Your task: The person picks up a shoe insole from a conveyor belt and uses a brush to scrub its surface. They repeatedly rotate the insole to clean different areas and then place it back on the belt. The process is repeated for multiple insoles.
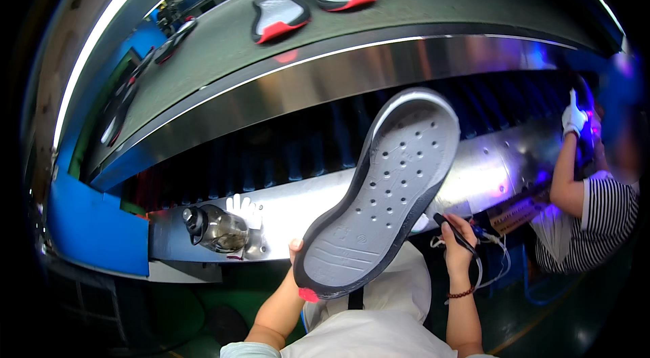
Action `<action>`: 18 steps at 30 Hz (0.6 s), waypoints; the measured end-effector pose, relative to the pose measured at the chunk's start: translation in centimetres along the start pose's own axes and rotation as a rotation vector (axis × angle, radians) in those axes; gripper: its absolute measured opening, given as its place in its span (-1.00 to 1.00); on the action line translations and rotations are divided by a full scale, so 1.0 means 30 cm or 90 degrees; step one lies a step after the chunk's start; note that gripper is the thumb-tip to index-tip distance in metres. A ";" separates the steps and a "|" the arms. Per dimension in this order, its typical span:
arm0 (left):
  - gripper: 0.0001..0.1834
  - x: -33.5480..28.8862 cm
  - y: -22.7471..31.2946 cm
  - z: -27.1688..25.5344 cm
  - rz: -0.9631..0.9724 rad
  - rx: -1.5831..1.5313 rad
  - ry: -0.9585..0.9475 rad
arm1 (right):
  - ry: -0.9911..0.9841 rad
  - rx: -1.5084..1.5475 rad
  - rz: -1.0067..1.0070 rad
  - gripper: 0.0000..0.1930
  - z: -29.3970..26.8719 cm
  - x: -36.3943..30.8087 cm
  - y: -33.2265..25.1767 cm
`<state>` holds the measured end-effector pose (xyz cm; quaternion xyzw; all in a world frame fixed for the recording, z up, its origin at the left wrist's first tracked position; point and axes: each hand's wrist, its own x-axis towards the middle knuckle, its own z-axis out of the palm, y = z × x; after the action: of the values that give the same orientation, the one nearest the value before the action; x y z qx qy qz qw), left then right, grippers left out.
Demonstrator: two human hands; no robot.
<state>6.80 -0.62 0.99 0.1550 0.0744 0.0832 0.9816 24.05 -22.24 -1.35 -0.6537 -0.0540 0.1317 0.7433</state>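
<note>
A large grey shoe sole [369, 202] with a black rim and a red patch at its lower end fills the middle of the view. Its inner face, dotted with small holes, is turned up. My left hand [296, 251] grips the sole's left edge near the lower end; most of its fingers are hidden behind the sole. To the right of the sole, my right hand [462, 241] is closed around a black pen-like tool [452, 228] with a cable trailing from it. The tool's tip is close to the sole's right edge; contact cannot be made out.
Several grey, black and red soles [279, 9] lie on a green conveyor belt [203, 63] ahead. On the metal ledge [277, 212] stand a dark bottle [215, 229] and a white glove [240, 207]. At right, a co-worker in a striped top [606, 222] raises a gloved hand [573, 117].
</note>
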 end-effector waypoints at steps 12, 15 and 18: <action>-0.21 0.312 0.539 0.438 0.331 0.019 -0.292 | -0.022 -0.001 -0.019 -0.78 0.001 0.029 0.027; -0.25 0.377 0.688 0.594 0.638 -0.254 -0.068 | -0.041 0.017 -0.015 -0.77 0.040 0.028 0.015; -0.17 0.517 0.651 0.634 0.539 0.110 0.041 | -0.014 0.012 -0.005 -0.78 0.013 0.030 0.026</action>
<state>22.46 15.05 23.22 0.2510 0.0419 0.4770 0.8413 24.70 -21.53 -2.15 -0.6447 -0.0636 0.1367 0.7494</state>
